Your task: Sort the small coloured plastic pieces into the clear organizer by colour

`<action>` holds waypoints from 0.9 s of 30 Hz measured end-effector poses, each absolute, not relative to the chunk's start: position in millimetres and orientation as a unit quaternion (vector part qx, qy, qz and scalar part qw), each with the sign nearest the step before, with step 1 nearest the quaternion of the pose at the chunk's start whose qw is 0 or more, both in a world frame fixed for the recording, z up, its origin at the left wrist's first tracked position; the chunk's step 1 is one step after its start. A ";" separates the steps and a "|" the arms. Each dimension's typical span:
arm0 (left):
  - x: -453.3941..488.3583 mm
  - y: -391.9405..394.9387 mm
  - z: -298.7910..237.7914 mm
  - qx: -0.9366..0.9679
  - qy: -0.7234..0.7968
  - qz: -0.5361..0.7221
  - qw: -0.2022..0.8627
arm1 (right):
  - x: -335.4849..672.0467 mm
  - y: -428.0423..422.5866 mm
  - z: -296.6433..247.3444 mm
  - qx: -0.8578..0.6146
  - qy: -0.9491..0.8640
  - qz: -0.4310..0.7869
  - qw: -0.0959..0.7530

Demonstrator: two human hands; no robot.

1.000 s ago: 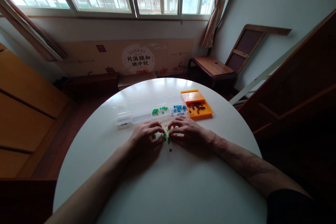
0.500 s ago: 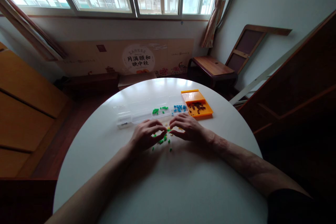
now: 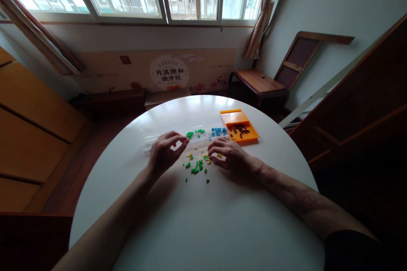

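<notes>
1. Your left hand (image 3: 165, 152) is raised a little off the tabletop (image 3: 206, 224); its thumb and forefinger are drawn together at the tips; whether a piece sits between them is too small to tell.
2. Just beyond those fingertips lies the clear box (image 3: 168, 132); its green pieces (image 3: 194, 133) sit in the compartment nearest your left forefinger; the blue pieces (image 3: 218, 131) fill the next compartment, further to the right.
3. Your right hand (image 3: 229, 156) rests low on the tabletop, fingers curled, tips touching down; you cannot tell from here whether it grips anything.
4. The loose pieces (image 3: 196, 165), mostly green with a few yellow, are scattered between your two hands; they lie just to the left of your right fingertips, and to the right of your left hand and nearer you than its fingertips; one green piece lies apart, closer to you.
5. The orange tray (image 3: 246, 139) sits just beyond your right hand, touching the clear box's right end; the dark pieces (image 3: 238, 128) lie inside it.
</notes>
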State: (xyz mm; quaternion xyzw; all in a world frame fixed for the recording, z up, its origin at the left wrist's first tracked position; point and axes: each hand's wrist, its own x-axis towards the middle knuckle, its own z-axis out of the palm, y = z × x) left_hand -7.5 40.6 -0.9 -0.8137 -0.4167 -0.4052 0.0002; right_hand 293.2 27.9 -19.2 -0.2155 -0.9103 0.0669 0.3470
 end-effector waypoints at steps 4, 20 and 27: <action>-23.0 29.1 6.0 -0.875 -0.336 -0.331 -0.109 | 294.3 29.6 -20.1 -0.215 -0.909 0.072 0.350; -34.4 26.3 2.0 -0.896 -0.308 -0.258 -0.188 | 294.3 29.4 -18.4 -0.215 -0.911 0.078 0.343; -6.3 46.8 3.5 -0.793 -0.418 -0.443 -0.021 | 292.8 29.6 -18.0 -0.212 -0.912 0.073 0.343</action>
